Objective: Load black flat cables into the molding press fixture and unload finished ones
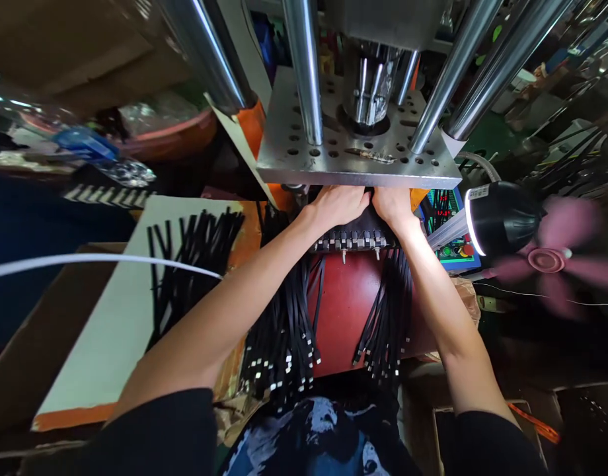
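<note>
Both my hands reach under the perforated steel plate (353, 168) of a press with shiny columns. My left hand (340, 205) and my right hand (392, 203) lie side by side on a black fixture (356, 238) studded with a row of metal plugs. Their fingers disappear under the plate, so what they grip is hidden. Bundles of black cables (284, 330) with metal ends hang from the fixture over a red surface (343, 311), a second bundle (386, 324) falling beside my right forearm.
More black cables (190, 264) lie on a white board (110, 330) at the left, crossed by a white cord (100, 261). A black lamp head (502, 221) and a spinning pink fan (556, 261) sit at the right, near a control panel (450, 248). Cardboard boxes stand around.
</note>
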A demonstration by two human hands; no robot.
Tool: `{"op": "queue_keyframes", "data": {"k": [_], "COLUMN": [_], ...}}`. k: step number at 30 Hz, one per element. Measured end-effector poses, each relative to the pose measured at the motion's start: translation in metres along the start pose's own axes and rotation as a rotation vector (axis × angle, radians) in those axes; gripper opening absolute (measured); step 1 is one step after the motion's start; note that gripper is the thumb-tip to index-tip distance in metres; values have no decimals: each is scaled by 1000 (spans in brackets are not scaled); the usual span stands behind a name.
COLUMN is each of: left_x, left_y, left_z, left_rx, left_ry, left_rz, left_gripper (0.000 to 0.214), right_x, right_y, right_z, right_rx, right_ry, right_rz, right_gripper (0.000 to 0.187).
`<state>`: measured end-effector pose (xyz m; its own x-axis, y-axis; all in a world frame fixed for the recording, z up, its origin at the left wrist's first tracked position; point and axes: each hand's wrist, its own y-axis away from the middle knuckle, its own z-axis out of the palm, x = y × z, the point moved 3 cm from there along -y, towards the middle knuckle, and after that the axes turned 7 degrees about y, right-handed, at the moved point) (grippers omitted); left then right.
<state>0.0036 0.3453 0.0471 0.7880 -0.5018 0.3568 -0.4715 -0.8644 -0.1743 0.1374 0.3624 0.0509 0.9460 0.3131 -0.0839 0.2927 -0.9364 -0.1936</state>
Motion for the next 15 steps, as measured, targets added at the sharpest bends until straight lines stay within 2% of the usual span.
{"op": "queue_keyframes", "data": {"k": [2,3,5,6,7,9,11,13,15], "left_x": [6,12,28,34,41,47,45,41,44], "left_y": [10,25,74,106,141,212,276,329,365], "left_z": [-5,-10,-22,-28,-34,-43,-46,-41,-27], "left_rx": [37,59,96,104,86,20,-31,-80,-178], "left_ry": [60,89,166,236,333,576,812,1028,1217], "left_rz": [34,63,111,81,41,-116,-377,-639,-802], "left_gripper": [46,46,49,47,43,40,40,42,44], "right_x": [-4,-10,-30,-45,-62,-103,-138,-160,-167], "right_y": [9,24,75,108,144,211,258,275,271], "right_z": [-7,-10,-17,-18,-17,-6,10,24,31], "right_rx": [8,25,70,93,63,-198,-452,-598,-644], "right_ry": [6,10,-11,-55,-133,-314,-334,-287,-245], "right_rz": [16,23,33,43,24,-101,-101,-59,-13], "right_gripper": [39,42,45,42,33,17,12,13,17]}}
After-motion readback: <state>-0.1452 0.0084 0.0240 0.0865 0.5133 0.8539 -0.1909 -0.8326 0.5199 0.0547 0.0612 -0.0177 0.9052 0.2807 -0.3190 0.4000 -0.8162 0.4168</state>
